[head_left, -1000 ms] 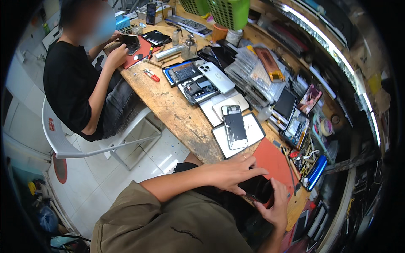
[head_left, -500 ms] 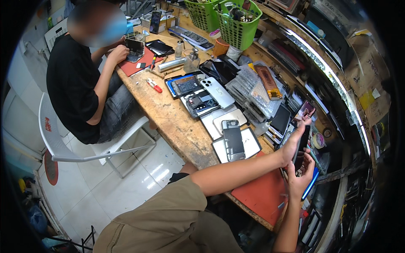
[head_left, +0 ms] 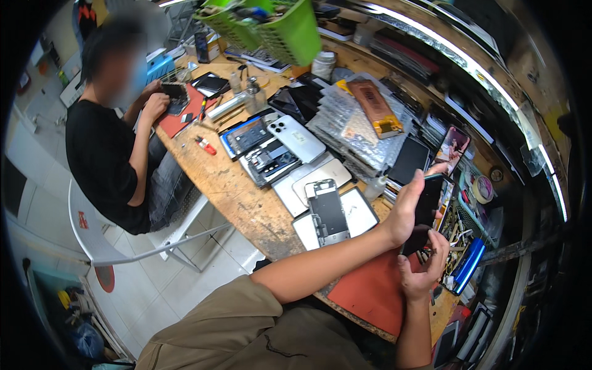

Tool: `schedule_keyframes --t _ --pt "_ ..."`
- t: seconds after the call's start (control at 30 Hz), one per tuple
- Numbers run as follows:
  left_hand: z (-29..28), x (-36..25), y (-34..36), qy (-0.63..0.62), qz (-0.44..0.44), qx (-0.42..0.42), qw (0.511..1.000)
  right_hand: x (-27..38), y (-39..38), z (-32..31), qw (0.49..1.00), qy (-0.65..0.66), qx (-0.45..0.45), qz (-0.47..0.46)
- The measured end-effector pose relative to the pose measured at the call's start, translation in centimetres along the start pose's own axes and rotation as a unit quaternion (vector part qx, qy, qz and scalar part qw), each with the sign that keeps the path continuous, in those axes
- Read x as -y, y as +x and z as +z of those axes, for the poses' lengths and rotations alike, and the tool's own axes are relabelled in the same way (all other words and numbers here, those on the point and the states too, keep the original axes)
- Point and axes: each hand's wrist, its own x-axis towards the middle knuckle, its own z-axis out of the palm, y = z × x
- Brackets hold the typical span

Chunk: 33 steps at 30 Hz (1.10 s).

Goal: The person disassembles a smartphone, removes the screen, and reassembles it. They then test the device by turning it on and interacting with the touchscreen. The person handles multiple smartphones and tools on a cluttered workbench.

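My left hand [head_left: 404, 213] is closed around the edge of a black phone [head_left: 430, 200], held tilted above the right end of the bench. Just below it, my right hand [head_left: 422, 268] pinches a thin dark panel with a rounded edge [head_left: 415, 239]; whether this is joined to the phone cannot be made out. Under both hands lies a red-orange work mat [head_left: 370, 293]. Beside my left forearm, an opened phone with its inner parts showing [head_left: 328, 213] rests on white-faced panels. A phone with a lit screen [head_left: 453, 147] leans beyond my left fingertips.
Across the bench [head_left: 237, 206], a seated co-worker [head_left: 102, 151] handles an opened device [head_left: 176, 97]. Bubble-wrapped stacks [head_left: 351, 126], a silver phone [head_left: 296, 139] and red-handled pliers [head_left: 206, 146] lie between us. Green baskets [head_left: 290, 34] hang above. A tool tray [head_left: 459, 243] and a blue shiny phone [head_left: 470, 265] sit right.
My view has shifted, and the hands sit slightly lower and more left in it. My right hand has moved down the phone, and the dark panel at its fingers now shows.
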Motion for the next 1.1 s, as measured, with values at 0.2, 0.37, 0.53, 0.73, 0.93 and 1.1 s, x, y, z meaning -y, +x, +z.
schedule_keyframes --t 0.2,0.37,0.53,0.73,0.93,1.1 --pt "-0.4 -0.1 -0.3 0.005 0.007 -0.019 1.0 0.2 0.6 -0.2 1.0 0.026 0.009 0.002" --pt "-0.1 -0.2 -0.4 -0.101 -0.008 -0.005 0.995 0.2 0.7 -0.6 0.998 0.03 -0.041 -0.031" --pt "-0.1 -0.4 0.0 -0.151 -0.017 0.024 0.988 0.5 1.2 -0.7 0.997 0.056 -0.054 -0.02" --pt "-0.7 -0.2 0.0 -0.172 -0.035 -0.001 0.985 0.5 1.0 -1.0 0.995 0.077 -0.058 -0.012" --pt "-0.9 -0.3 0.2 -0.196 -0.059 0.013 0.979 0.4 0.5 -0.7 0.997 0.049 -0.056 -0.03" --pt "-0.3 0.1 0.2 -0.169 -0.096 0.042 0.98 -0.5 0.9 -1.2 0.991 0.094 -0.096 -0.006"
